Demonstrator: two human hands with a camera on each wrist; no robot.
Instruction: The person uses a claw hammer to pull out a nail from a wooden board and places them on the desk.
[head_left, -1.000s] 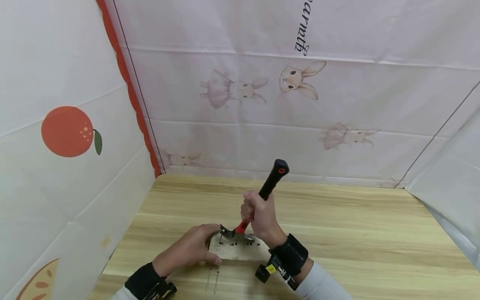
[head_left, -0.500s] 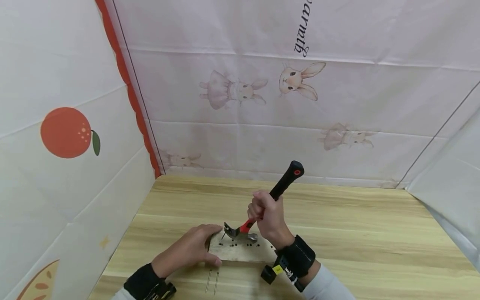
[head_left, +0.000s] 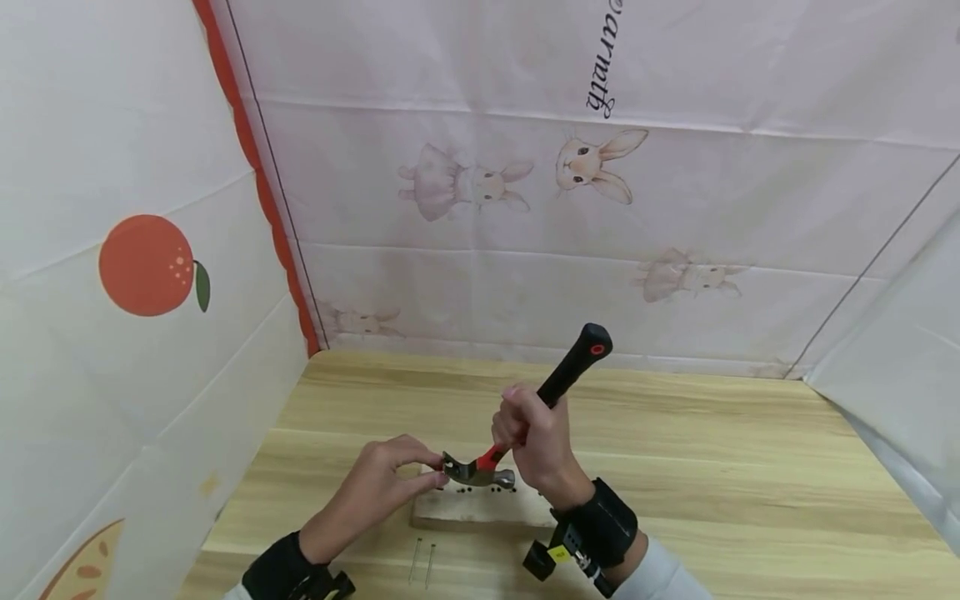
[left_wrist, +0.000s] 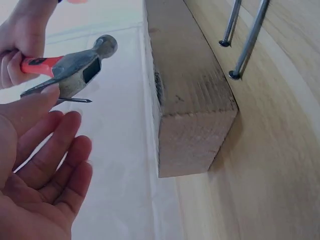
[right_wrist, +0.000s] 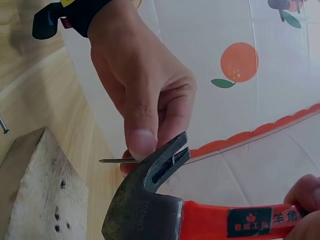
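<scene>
My right hand (head_left: 536,442) grips a claw hammer (head_left: 573,365) with a black and red handle, held above the wooden block (head_left: 480,514). The handle slants up to the right, and the claw faces left. My left hand (head_left: 378,483) is at the claw, thumb and fingers pinching a nail (right_wrist: 117,161). In the right wrist view, the nail's pointed end sticks out from under the thumb, and its head side sits at the claw's slot. Dark holes dot the block's top. The left wrist view shows the nail's tip (left_wrist: 82,100) clear of the wood.
Two loose nails (head_left: 429,567) lie side by side on the wood-grain table (head_left: 712,475), just in front of the block. Printed cloth walls (head_left: 480,292) stand behind the table and at its sides.
My left hand has let go of the block's left end and moved up to pinch the nail at the claw. The hammer has lifted the nail off the block, shifting slightly right.
</scene>
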